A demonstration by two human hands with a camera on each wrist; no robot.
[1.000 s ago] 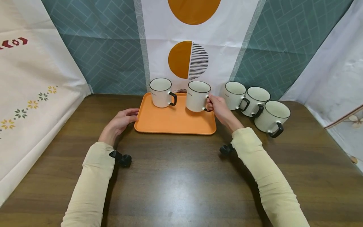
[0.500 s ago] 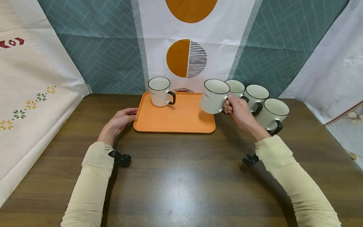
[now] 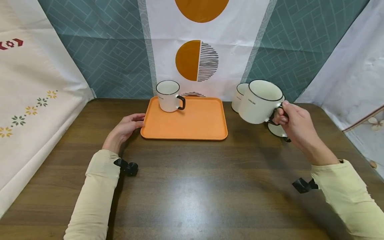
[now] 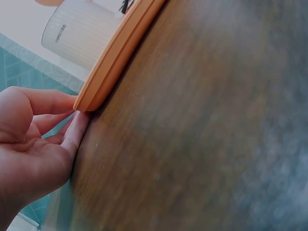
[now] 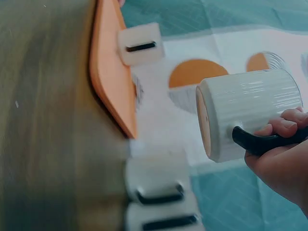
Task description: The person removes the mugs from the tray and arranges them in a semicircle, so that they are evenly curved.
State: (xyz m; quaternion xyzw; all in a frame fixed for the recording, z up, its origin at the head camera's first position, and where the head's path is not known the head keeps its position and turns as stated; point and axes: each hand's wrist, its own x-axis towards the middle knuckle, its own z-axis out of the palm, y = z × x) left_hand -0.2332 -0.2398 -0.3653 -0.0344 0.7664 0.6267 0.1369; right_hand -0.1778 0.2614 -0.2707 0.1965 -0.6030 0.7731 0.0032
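Observation:
In the head view my right hand (image 3: 298, 128) grips the black handle of a white mug (image 3: 259, 103) with a dark rim. The mug hangs in the air right of the tray, and the right wrist view shows its bare base. My left hand (image 3: 126, 128) holds the left edge of the orange tray (image 3: 195, 125). Up close, the left wrist view has the fingers and thumb pinching the tray's rim (image 4: 108, 72). Another white mug (image 3: 169, 100) stands upright at the tray's back left, its handle turned right.
Behind the lifted mug, more white mugs stand on the wooden table (image 3: 186, 186), mostly hidden in the head view; one mug (image 3: 238, 98) shows at its left. In the right wrist view, two mugs (image 5: 156, 175) appear beyond the tray's end. A patterned cloth (image 3: 105, 60) hangs behind.
My right hand has lifted the mug off the tray's right half and carried it rightward, over by the other mugs. My left hand and the tray have stayed in place.

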